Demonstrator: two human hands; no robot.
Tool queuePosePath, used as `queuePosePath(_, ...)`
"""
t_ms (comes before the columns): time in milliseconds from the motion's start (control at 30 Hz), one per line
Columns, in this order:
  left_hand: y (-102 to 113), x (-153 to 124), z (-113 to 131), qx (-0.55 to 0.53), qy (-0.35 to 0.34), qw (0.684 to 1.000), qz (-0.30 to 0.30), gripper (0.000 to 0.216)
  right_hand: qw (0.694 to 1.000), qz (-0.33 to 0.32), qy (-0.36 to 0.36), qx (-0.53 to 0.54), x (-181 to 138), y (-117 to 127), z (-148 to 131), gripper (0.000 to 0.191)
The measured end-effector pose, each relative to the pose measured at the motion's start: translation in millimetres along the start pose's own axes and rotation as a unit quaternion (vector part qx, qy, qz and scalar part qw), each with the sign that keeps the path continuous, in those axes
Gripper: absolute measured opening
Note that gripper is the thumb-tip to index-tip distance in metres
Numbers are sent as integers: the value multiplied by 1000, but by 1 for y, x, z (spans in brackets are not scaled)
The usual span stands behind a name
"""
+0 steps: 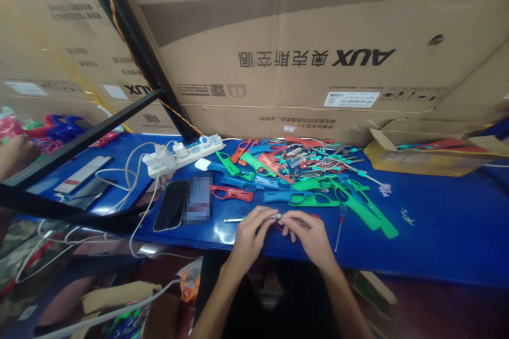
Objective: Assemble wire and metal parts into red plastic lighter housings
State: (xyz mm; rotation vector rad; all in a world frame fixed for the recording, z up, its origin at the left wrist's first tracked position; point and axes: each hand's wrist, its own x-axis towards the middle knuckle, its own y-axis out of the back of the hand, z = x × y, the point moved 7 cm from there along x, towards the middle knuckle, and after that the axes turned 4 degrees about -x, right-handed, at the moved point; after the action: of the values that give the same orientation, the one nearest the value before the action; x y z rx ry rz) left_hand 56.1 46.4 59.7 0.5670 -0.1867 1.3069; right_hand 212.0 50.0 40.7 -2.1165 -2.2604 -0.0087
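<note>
My left hand [254, 228] and my right hand [306, 230] meet over the table's front edge, both closed with fingertips pinched on a small silvery part [275, 216]. Its exact kind is hidden by the fingers. A thin metal tube [233, 220] with a teal collar sticks out to the left of my left hand; I cannot tell whether it joins the pinched part. Bits of a red piece [280, 226] show beneath my right hand. To the right lies a screwdriver [340, 228] with a clear reddish handle. Just beyond my hands are green lighter casings [358, 206] and a blue one [284, 197].
A heap of coloured casings and wired lighter parts [302, 159] covers the table's back. Phones [169, 206], a power strip [199, 149] and white cables are left, beside a black metal frame [131, 100]. An open carton [429, 161] stands right. Another person's hand [18, 156] is far left.
</note>
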Motion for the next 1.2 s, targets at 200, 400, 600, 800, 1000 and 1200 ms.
queuePosePath(200, 0, 0, 8, 29, 34, 998, -34, 25, 1000, -5, -7, 5, 0, 2, 1, 29)
queuePosePath(400, 2, -3, 8, 23, 14, 999, -23, 25, 999, -25, -20, 13, -2, -2, 3, 35)
queuePosePath(600, 3, -5, 5, 0, -5, 1000, -2, 30, 999, -40, -30, 12, -4, -6, 2, 39)
queuePosePath(800, 3, -5, 5, -17, 4, 1000, -13, 31, 998, -51, -35, 1, -5, -9, 2, 37)
queuePosePath(1000, 2, -4, 4, -17, 15, 1000, -18, 31, 997, -70, -33, -12, -6, -11, 1, 37)
queuePosePath(1200, 2, -3, 5, -12, 22, 999, -24, 29, 997, -64, -31, -17, -5, -10, 0, 36)
